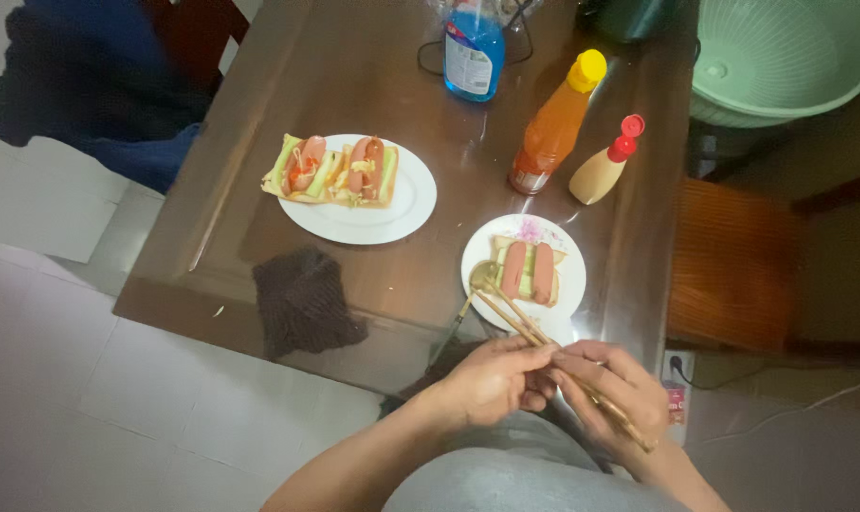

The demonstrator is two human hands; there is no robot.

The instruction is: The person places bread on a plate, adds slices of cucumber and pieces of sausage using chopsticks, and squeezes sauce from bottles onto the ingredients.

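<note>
- A dark wooden table (259,237) with a glossy, reflective top stands on a pale tiled floor (89,379); the view looks straight down over the person's lap.
- The right hand (612,391) is closed around a pair of wooden chopsticks (525,327), fingers curled over the thicker ends. The thin sticks slant up and to the left, so their tips reach the small plate (567,284).
- The left hand (492,379) is brought against the right, its fingertips pinching the sticks just ahead of the other grip, as if steadying or aligning them; both hands hover near the table edge.
- The small plate is white and round with a pink flower print at its far rim. It holds a slice of bread (530,275) topped with two smooth pink sausages (528,270) lying side by side over green strips.
- A metal spoon (477,283) rests with its bowl on the plate's left rim, beside the chopstick tips, handle trailing toward the person.
- A larger plain white plate (392,213) farther left carries two finished pieces with sausage, green strips and sauce.
- A dark knitted cloth (302,299) lies crumpled near the front edge.
- Behind the small plate stand an orange sauce bottle (551,128) with a yellow cap and a squat beige bottle (603,169) with a red cap, both within reach; a blue spray bottle (474,52) sits farther back.
- A pale green plastic basket (781,57) sits off to the right.
</note>
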